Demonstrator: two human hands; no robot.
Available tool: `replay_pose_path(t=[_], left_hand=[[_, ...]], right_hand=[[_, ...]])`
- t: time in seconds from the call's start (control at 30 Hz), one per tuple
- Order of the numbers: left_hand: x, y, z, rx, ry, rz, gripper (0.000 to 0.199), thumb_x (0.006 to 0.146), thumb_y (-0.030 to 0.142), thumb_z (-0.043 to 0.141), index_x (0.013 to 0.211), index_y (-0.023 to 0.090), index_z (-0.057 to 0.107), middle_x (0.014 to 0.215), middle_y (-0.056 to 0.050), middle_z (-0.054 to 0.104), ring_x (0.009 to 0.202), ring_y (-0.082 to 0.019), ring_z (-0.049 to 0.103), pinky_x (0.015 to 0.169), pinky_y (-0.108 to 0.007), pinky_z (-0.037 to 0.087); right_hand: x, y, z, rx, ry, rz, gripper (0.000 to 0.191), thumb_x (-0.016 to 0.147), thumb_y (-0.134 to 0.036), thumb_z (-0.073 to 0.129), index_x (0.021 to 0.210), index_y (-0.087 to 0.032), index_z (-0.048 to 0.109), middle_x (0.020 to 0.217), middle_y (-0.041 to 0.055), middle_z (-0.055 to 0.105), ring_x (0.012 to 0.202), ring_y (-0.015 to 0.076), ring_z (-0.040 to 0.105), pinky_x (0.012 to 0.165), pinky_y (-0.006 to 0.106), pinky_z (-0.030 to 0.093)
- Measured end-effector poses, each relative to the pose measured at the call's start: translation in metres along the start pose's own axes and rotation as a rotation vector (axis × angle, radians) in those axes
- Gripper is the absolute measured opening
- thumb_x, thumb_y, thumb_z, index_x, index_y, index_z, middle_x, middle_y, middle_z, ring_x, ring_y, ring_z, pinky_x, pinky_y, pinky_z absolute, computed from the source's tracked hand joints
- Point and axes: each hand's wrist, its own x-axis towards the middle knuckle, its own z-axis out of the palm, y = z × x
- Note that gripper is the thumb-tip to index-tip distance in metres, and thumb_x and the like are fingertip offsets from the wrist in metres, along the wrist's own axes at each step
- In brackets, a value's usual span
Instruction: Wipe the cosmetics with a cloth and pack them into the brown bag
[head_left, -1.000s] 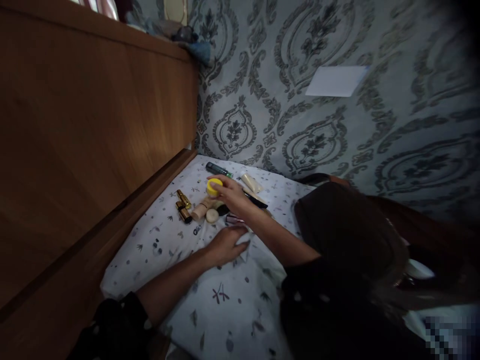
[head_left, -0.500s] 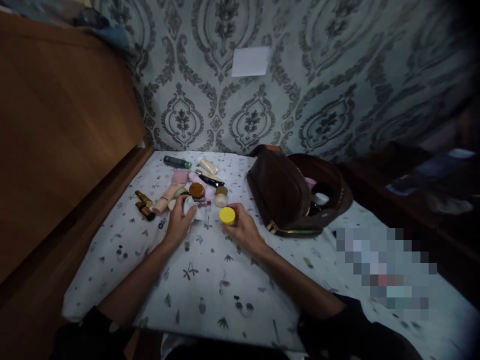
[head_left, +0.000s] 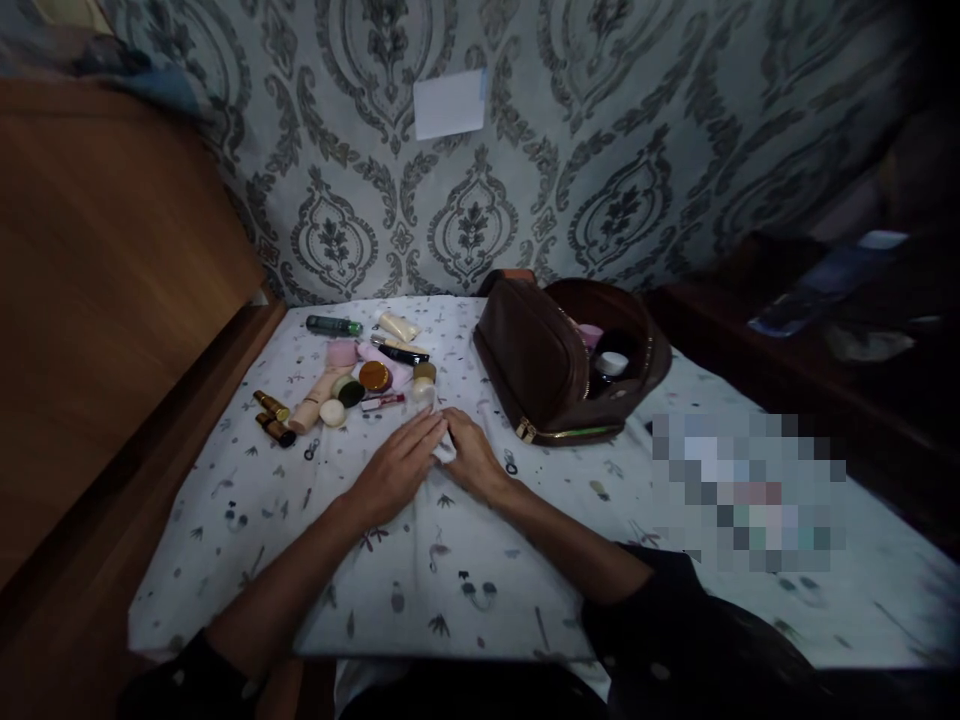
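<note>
While the brown, wedge-shaped, leather-look zip bag [head_left: 523, 350] stands open right of centre, the left hand [head_left: 399, 462], fingers nearly straight, and right hand [head_left: 474, 456], fingers bent, meet mid-frame around crumpled white cloth or tissue [head_left: 445, 449]. Suggested: steady with one hand, press lightly with the other. Grip closure, anything enclosed: hidden, cannot tell.

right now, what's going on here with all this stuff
A person's left hand and right hand meet above a patterned sheet, with a bit of white cloth showing between them; anything else in their grip is hidden. Beyond them are an amber-topped jar, a dark green bottle and a cream-coloured tube, among other cosmetics. To the right sits an open brown zip bag with a white-lidded jar inside.
</note>
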Motion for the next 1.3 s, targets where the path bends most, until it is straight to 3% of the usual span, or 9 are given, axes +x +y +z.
replay_pose_path(t=[0.17,0.27,0.4,0.57,0.83,0.97,1.07,1.3], left_hand=[[0.003,-0.006,0.005,0.007,0.107,-0.077,0.044,0.101,0.022,0.037,0.145,0.021,0.043,0.144,-0.013,0.053,0.137,-0.023,0.047,0.114,-0.046,0.042],[0.006,-0.005,0.001,-0.031,0.153,-0.185,0.039,0.101,0.025,0.04,0.137,0.019,0.052,0.134,-0.013,0.06,0.127,-0.022,0.055,0.109,-0.042,0.047],[0.008,-0.006,-0.006,-0.079,0.133,-0.365,0.035,0.1,0.026,0.039,0.125,0.014,0.06,0.113,-0.014,0.067,0.108,-0.024,0.064,0.097,-0.04,0.052],[0.008,-0.01,-0.009,-0.111,0.122,-0.427,0.028,0.099,0.026,0.04,0.112,0.015,0.063,0.103,-0.011,0.07,0.097,-0.024,0.066,0.088,-0.037,0.052],[0.008,-0.007,-0.009,-0.162,0.131,-0.485,0.03,0.098,0.031,0.042,0.117,0.015,0.06,0.113,-0.013,0.07,0.104,-0.025,0.065,0.092,-0.037,0.049],[0.007,-0.002,-0.012,-0.163,0.132,-0.545,0.025,0.096,0.033,0.046,0.112,0.017,0.058,0.096,-0.006,0.07,0.086,-0.021,0.067,0.077,-0.032,0.051],[0.007,0.002,-0.014,-0.139,0.129,-0.528,0.017,0.097,0.032,0.047,0.103,0.02,0.058,0.082,0.0,0.066,0.072,-0.017,0.062,0.068,-0.027,0.048],[0.001,0.0,-0.01,0.039,0.18,-0.266,0.018,0.098,0.025,0.048,0.109,0.019,0.062,0.095,-0.005,0.063,0.088,-0.017,0.062,0.078,-0.029,0.053]], right_hand=[[0.0,0.0,0.0,-0.019,0.008,-0.033,0.023,0.074,-0.01,0.062,0.096,-0.016,0.06,0.097,0.0102,0.063,0.095,0.0263,0.057,0.087,0.041,0.049],[0.0,-0.002,0.0,0.019,0.006,-0.064,0.03,0.077,-0.012,0.064,0.106,-0.017,0.061,0.103,0.0097,0.063,0.1,0.0259,0.057,0.09,0.041,0.049],[-0.002,-0.002,0.0,0.083,-0.018,-0.066,0.044,0.077,-0.013,0.068,0.12,-0.018,0.059,0.113,0.0105,0.061,0.108,0.0254,0.058,0.094,0.041,0.049],[-0.003,-0.002,0.0,0.119,0.01,-0.018,0.046,0.074,-0.016,0.071,0.119,-0.02,0.061,0.114,0.0094,0.065,0.106,0.0247,0.061,0.094,0.04,0.049],[0.0,-0.008,-0.001,0.297,0.045,0.184,0.036,0.066,-0.022,0.071,0.101,-0.019,0.063,0.087,0.0,0.068,0.076,0.017,0.062,0.069,0.028,0.048],[0.002,-0.008,0.0,0.366,0.07,0.241,0.033,0.065,-0.026,0.071,0.095,-0.019,0.061,0.084,-0.0011,0.067,0.073,0.0163,0.06,0.065,0.026,0.047],[0.002,-0.007,0.001,0.392,0.095,0.249,0.032,0.064,-0.028,0.071,0.092,-0.02,0.059,0.082,-0.0013,0.066,0.074,0.0165,0.06,0.065,0.026,0.047],[0.002,-0.006,0.001,0.382,0.127,0.227,0.029,0.067,-0.029,0.069,0.091,-0.019,0.057,0.081,-0.0014,0.064,0.074,0.0166,0.058,0.066,0.027,0.046]])
